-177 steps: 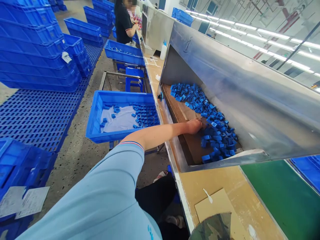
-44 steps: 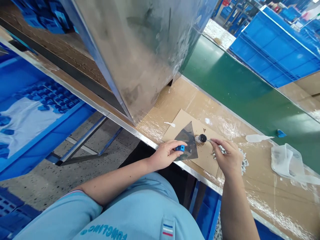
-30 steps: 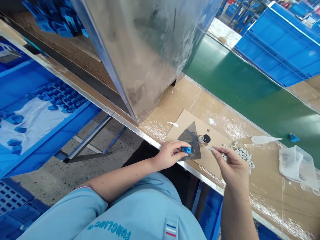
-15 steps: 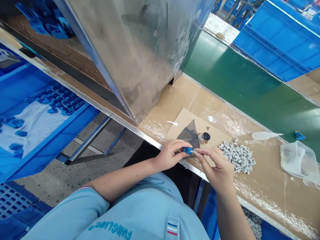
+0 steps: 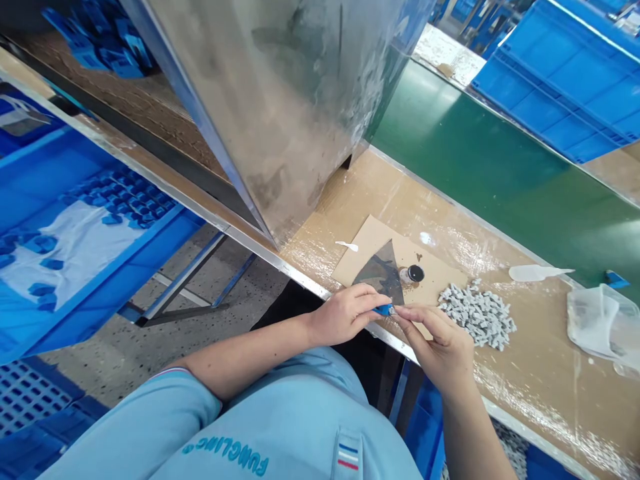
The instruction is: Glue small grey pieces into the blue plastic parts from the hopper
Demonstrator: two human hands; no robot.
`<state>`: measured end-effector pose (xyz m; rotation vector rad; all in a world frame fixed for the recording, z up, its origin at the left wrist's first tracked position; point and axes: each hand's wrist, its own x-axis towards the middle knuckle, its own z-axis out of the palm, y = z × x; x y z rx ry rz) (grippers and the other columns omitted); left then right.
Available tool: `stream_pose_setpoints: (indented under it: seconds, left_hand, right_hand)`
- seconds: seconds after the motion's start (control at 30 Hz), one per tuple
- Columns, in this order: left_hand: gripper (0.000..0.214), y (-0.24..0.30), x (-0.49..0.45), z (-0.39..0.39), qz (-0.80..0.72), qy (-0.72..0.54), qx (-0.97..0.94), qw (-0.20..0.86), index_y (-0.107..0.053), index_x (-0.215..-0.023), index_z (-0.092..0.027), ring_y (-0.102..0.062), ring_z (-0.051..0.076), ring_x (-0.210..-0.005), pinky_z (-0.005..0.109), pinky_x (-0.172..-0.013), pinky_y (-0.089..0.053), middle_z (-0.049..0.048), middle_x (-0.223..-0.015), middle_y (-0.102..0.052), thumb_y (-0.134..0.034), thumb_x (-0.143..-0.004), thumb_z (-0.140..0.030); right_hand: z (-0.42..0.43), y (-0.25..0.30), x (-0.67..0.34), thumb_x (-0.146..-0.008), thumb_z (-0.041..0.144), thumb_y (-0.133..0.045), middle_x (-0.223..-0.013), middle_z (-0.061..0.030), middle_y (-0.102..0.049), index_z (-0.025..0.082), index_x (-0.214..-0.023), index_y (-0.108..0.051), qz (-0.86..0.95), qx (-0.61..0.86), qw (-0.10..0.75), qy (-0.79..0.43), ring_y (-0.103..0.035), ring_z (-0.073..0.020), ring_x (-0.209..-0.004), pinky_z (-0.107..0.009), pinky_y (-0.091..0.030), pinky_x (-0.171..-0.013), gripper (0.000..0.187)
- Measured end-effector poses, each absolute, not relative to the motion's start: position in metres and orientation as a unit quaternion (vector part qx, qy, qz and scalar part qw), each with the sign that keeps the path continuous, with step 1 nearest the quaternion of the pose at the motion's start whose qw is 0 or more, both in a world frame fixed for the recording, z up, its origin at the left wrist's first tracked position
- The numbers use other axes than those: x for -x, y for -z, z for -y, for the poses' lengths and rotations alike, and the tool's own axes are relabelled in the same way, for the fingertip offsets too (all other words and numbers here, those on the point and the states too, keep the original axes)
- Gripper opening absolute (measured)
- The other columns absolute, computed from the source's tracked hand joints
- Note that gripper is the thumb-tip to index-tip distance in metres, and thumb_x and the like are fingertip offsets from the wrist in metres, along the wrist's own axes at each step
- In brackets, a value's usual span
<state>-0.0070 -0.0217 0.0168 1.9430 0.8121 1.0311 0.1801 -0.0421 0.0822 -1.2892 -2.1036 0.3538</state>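
Blue plastic crate (image 5: 555, 80) beyond green conveyor belt (image 5: 480, 173)

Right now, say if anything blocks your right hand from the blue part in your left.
Nothing visible: the right hand's fingers are at the tip of the small blue part held in the left hand.

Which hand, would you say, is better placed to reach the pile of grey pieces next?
Probably the right hand: it lies closest to the grey pieces, while the left hand grips the blue part.

A factory workshop, going by the green conveyor belt (image 5: 475, 160), steel hopper (image 5: 260, 100) and blue plastic crates (image 5: 555, 80)
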Motion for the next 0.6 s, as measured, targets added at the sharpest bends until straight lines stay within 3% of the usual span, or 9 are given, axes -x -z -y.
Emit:
stream_pose_setpoints:
  seconds: [0.17, 0.3, 0.4, 0.6]
  left_hand:
    - [0.027, -0.019, 0.007, 0.025, -0.32, -0.385, -0.773, 0.389, -0.062, -0.115, -0.016, -0.063, 0.019, -0.094, 0.031, -0.085, -0.053, 0.011, -0.102, -0.064, -0.043, -0.097, -0.022]
    - [0.029, -0.022, 0.006, 0.023, -0.324, -0.391, -0.762, 0.401, -0.058, -0.114, -0.015, -0.06, 0.022, -0.101, 0.034, -0.09, -0.05, 0.0127, -0.105, -0.063, -0.044, -0.097, -0.035]
    - [0.035, -0.022, 0.01, 0.021, -0.302, -0.328, -0.792, 0.417, -0.055, -0.107, -0.014, -0.061, 0.022, -0.091, 0.034, -0.084, -0.05, 0.0117, -0.095, -0.064, -0.034, -0.1, -0.04]
    - [0.045, -0.024, 0.022, 0.019, -0.258, -0.247, -0.839, 0.41, -0.05, -0.101, -0.015, -0.058, 0.023, -0.081, 0.033, -0.075, -0.047, 0.0107, -0.088, -0.061, -0.02, -0.1, -0.048]
  right_hand:
    - [0.044, -0.073, -0.183, -0.084, 0.017, -0.065, -0.082, -0.0027, -0.075, 0.026, -0.086, -0.071, 0.779, 0.49, 0.343, -0.187, -0.071, -0.0186, -0.072, -0.03, -0.06, -0.063, 0.01]
    - [0.051, -0.058, -0.185, -0.083, 0.018, -0.068, -0.081, -0.0029, -0.074, 0.025, -0.086, -0.07, 0.718, 0.521, 0.399, -0.233, -0.07, -0.0195, -0.072, -0.032, -0.06, -0.064, 0.008]
    - [0.056, -0.052, -0.184, -0.085, 0.021, -0.067, -0.081, -0.0035, -0.073, 0.023, -0.085, -0.068, 0.695, 0.528, 0.414, -0.258, -0.07, -0.0195, -0.072, -0.032, -0.059, -0.064, 0.002]
    - [0.06, -0.073, -0.183, -0.097, 0.029, -0.047, -0.076, -0.0028, -0.067, 0.022, -0.088, -0.06, 0.807, 0.496, 0.222, -0.231, -0.064, -0.015, -0.065, -0.025, -0.052, -0.056, 0.018]
